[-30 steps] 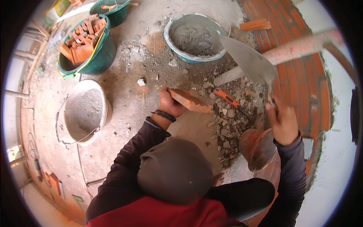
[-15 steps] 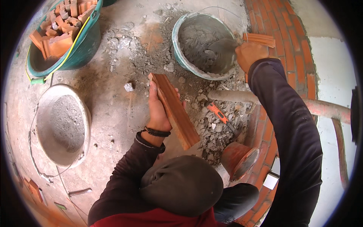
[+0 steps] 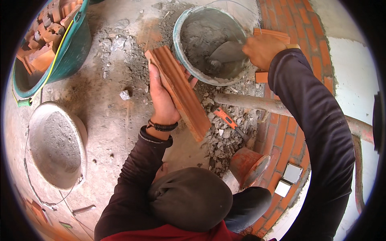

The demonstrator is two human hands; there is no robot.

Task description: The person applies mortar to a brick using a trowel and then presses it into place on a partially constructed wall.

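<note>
My left hand [image 3: 163,98] grips a long orange brick [image 3: 179,90] with grooves along its face, held at a slant above the floor. My right hand [image 3: 263,51] is closed around a trowel [image 3: 228,52], whose handle is hidden in the fist. The trowel's grey blade reaches into a round bucket [image 3: 178,51] and lies at the wet grey mortar [image 3: 200,35] inside, with a small lump near its tip. Another grooved brick [image 3: 277,35] lies behind my right hand, on the brickwork.
A green tub [image 3: 76,50] of broken bricks stands far left, a whitish bucket [image 3: 82,140] below it. Rubble [image 3: 221,148] bears an orange-handled tool [image 3: 226,117] and a small reddish bucket [image 3: 246,165]. A pole [image 3: 249,101] crosses the brick course [image 3: 287,148] under my right arm.
The trowel blade shows more plainly in the mortar, and my right hand has turned slightly. The brick in my left hand is nearer the mortar bucket. The whole view has shifted a little.
</note>
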